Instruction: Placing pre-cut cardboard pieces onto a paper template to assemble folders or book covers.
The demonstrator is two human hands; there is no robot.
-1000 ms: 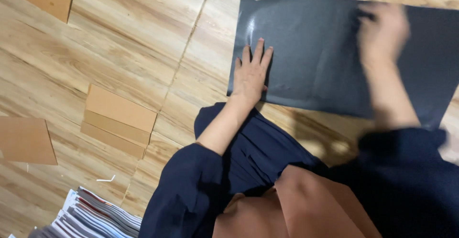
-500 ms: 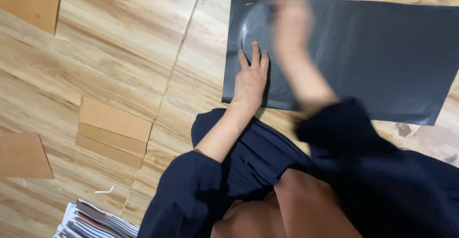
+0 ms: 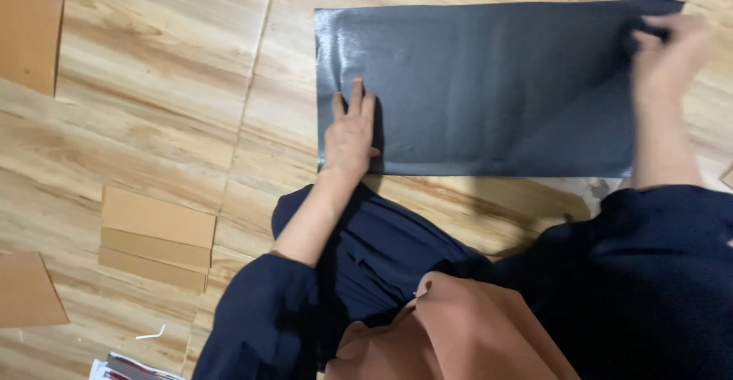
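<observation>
Dark grey plastic sheet (image 3: 496, 86) lies flat on the wooden floor (image 3: 153, 120), ahead of the person's knees. Left hand (image 3: 350, 137) rests palm-down on the sheet's near left corner, fingers straight and released. Right hand (image 3: 668, 48) pinches the far right corner, slightly blurred. Folded cardboard pieces (image 3: 156, 236) lie well apart, left.

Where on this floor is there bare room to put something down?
Bare wood floor lies between the dark plastic sheet and the cardboard pieces. It is crowded near the sheet, where the left hand presses flat and the right hand holds the far corner.
</observation>
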